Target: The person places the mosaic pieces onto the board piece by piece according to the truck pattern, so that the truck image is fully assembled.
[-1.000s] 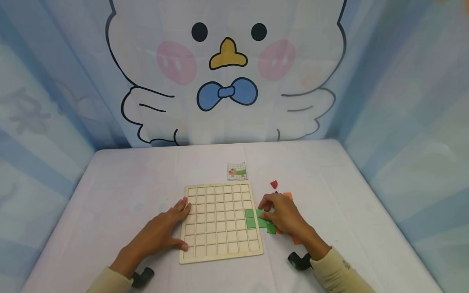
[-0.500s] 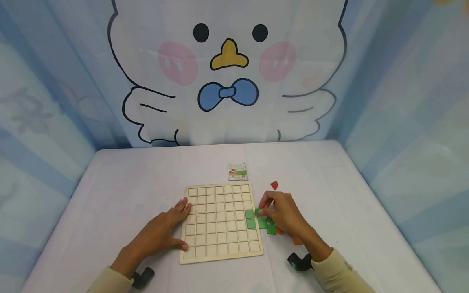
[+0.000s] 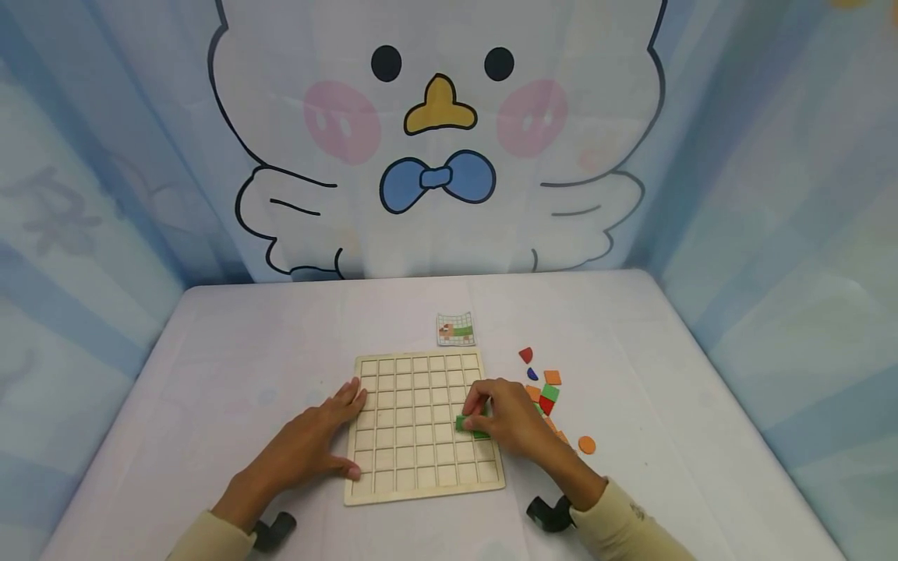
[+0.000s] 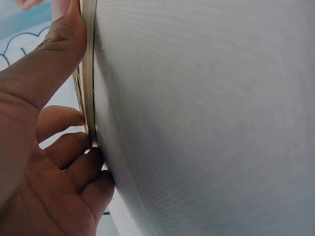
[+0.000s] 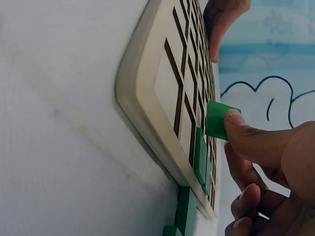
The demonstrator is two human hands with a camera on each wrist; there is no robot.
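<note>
A pale wooden grid board (image 3: pixel 407 428) lies flat on the white table. My left hand (image 3: pixel 309 436) rests along its left edge, thumb and fingers spread apart; in the left wrist view the thumb (image 4: pixel 69 42) presses the board's side. Over the right part of the grid, my right hand (image 3: pixel 515 417) pinches a green square tile (image 5: pixel 216 120) between thumb and fingertips. The right wrist view shows that tile tilted just above the grid, close to green tiles (image 5: pixel 201 160) seated in cells by the right edge. The right hand partly hides these in the head view.
Right of the board lie loose pieces: a red one (image 3: pixel 526 355), a small blue one (image 3: pixel 532 374), orange squares (image 3: pixel 553 377), an orange disc (image 3: pixel 587 445) and a green square (image 3: pixel 550 392). A small picture card (image 3: pixel 456 329) lies beyond the board. Curtains (image 3: pixel 772 195) surround the table.
My right hand has picked a green tile from the pile and moved left with it over the board, uncovering more loose pieces. My left hand has stayed put.
</note>
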